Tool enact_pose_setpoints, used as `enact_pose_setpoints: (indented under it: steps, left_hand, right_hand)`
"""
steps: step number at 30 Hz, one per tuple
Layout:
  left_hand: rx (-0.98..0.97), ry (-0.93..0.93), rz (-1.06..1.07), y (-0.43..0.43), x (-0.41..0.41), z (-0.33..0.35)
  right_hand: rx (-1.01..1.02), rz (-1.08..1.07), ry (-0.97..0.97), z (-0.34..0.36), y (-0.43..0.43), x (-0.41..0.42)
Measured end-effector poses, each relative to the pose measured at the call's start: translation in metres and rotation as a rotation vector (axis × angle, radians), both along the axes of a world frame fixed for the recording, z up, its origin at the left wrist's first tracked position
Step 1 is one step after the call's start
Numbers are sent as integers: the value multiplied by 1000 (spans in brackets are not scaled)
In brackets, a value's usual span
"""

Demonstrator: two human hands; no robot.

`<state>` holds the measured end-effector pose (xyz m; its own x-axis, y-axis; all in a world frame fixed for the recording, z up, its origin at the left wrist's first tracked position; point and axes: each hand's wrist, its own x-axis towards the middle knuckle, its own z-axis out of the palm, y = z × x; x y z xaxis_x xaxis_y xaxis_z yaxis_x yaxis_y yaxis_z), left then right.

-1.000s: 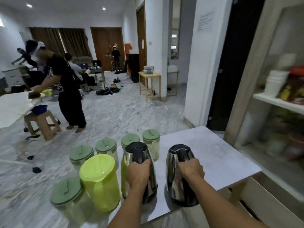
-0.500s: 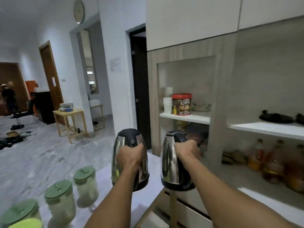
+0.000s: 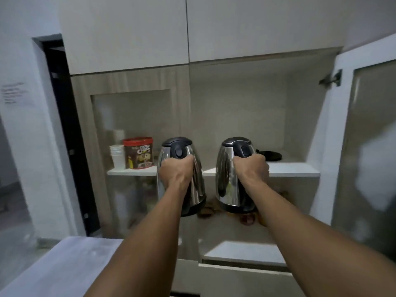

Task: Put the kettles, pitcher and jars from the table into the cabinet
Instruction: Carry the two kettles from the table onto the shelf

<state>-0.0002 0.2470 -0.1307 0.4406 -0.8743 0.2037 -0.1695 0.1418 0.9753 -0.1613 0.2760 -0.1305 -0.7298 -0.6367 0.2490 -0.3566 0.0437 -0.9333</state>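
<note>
My left hand [image 3: 175, 170] is clenched round the handle of the left kettle [image 3: 198, 189]. My right hand [image 3: 251, 168] grasps the handle of the right kettle [image 3: 225, 181]. Both kettles are held upright, side by side and apart, clear of any surface, in front of the white shelf [image 3: 289, 169] of the open cabinet [image 3: 237, 103].

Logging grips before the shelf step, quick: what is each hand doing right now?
Left hand: closed round the handle of the left kettle, holding it up.
Right hand: closed round the handle of the right kettle, holding it up.
</note>
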Motion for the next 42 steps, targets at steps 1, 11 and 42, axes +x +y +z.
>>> enact_pose_setpoints:
  steps: [1,11,42]
  left_hand:
    - [-15,-4,-17,-10,-19,6]
    - [-135,51,-165,-121,-189,45]
    - [-31,-55,-322,-457,-336,23]
  right_hand:
    - [-8,-20,3,4,-6,-16]
    - [-130,-93,27,32,-92,-174]
    - [-38,-206,-54,29,-420,-330]
